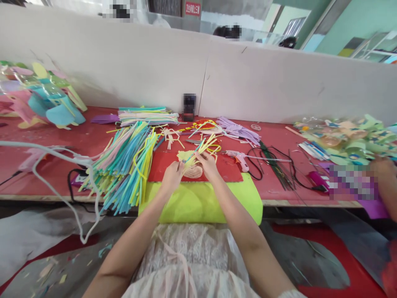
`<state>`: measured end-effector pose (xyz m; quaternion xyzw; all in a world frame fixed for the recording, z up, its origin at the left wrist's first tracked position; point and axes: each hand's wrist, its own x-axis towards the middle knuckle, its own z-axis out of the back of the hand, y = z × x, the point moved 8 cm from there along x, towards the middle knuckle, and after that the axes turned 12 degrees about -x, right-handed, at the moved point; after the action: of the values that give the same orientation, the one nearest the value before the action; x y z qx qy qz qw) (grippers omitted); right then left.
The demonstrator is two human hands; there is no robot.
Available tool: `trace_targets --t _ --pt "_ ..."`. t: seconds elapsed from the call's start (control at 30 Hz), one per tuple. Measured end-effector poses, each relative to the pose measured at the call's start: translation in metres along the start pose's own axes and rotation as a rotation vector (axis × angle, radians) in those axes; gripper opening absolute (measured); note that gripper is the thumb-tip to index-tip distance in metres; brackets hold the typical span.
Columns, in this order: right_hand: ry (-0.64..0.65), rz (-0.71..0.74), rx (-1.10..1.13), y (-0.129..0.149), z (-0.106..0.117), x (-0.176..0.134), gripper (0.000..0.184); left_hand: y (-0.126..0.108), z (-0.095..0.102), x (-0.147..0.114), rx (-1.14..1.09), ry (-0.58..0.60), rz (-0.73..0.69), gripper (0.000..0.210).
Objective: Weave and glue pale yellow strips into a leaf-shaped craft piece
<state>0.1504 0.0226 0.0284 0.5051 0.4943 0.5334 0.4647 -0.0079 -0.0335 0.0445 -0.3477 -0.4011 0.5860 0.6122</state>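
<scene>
Pale yellow pipe cleaners (203,145) fan up and to the right between my two hands, with a blue-green one among them. My left hand (173,176) pinches their lower end. Higher on the same stems, the fingers of my right hand (207,162) are closed around them. Beneath the hands, a cream scalloped piece (192,171) rests on a red board (228,167). A yellow-green sheet (201,203) hangs over the table edge below the board.
A large pile of coloured pipe cleaners (124,165) lies left. To the right are a pink glue gun (242,159), its black cable and dark green stems (276,169). A white wire frame (62,157) juts in from the left. Another person's arm (386,178) is at far right.
</scene>
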Motion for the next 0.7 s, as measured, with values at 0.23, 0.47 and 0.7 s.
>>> trace_targets --t 0.23,0.47,0.7 --pt "0.022 0.001 0.055 0.010 -0.005 -0.002 0.036 0.010 0.023 0.013 -0.018 0.027 0.021 0.026" --pt "0.011 0.017 0.020 0.024 -0.024 0.024 0.038 0.006 0.126 0.002 0.124 -0.298 0.067 0.035" --pt "0.158 0.064 -0.162 0.021 -0.101 0.059 0.038 0.014 0.195 0.032 0.438 -0.434 0.186 0.029"
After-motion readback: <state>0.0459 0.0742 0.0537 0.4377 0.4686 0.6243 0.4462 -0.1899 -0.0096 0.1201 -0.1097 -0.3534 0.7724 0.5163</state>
